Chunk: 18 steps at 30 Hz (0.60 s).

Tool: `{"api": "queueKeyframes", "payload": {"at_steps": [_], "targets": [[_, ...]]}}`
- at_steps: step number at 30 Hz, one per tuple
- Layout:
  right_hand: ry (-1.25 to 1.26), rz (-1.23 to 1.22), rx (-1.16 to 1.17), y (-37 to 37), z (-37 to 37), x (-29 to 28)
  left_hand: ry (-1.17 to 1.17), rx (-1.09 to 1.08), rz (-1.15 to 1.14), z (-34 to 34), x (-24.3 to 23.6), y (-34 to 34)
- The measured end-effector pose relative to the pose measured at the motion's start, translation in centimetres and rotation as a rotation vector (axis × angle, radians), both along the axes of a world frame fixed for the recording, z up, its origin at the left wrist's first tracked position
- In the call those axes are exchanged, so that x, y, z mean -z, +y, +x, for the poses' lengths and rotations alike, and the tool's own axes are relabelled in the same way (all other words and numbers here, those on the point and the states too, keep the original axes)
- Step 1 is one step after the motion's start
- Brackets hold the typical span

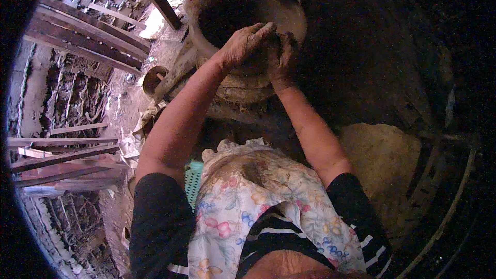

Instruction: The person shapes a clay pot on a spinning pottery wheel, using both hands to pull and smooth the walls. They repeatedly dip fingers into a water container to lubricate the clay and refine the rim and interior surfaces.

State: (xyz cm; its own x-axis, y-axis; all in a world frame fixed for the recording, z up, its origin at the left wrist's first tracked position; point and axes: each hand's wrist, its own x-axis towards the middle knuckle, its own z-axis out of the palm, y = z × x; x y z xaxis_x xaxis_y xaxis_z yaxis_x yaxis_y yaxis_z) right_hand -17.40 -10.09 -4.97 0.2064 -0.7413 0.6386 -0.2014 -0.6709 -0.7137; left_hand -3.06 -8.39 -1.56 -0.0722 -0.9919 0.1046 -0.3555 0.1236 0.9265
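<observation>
A large round clay pot [290, 16] with a wide, dark mouth stands in front of me, its pale rim curving around the opening. Both my hands meet over the near right part of that rim. My left hand [247, 43] is closed, its muddy fingers bent and pressed together toward the right. Beside it, my right hand [281, 57] is also closed, with dark, clay-smeared fingers pointing away from me. Whatever is between the fingers of either hand is hidden in shadow. Below the hands, the pot rests on a rough, thick, ring-like base [243, 93].
Wooden beams [88, 36] and slats [67, 157] lie at the left. A small round brown dish [154, 80] sits left of the pot. A green woven plastic seat [194, 183] shows beside my stained floral apron [268, 175]. At right lies a tan sheet-like piece [382, 157].
</observation>
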Motion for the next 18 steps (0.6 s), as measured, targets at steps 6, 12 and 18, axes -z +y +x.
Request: {"api": "queueKeyframes", "payload": {"at_steps": [6, 12, 18], "targets": [[0.164, -0.019, 0.157, 0.6, 0.3, -0.4, 0.05, 0.007, -0.148, 0.5, -3.2, 2.9], [0.117, 0.058, 0.148, 0.1, 0.1, 0.2, 0.165, 0.006, 0.136, -0.3, -2.4, 1.8], [0.093, 0.139, 0.044, -1.0, -0.8, -0.7, -0.283, 0.132, -0.169, 0.9, -0.1, -1.3]]}}
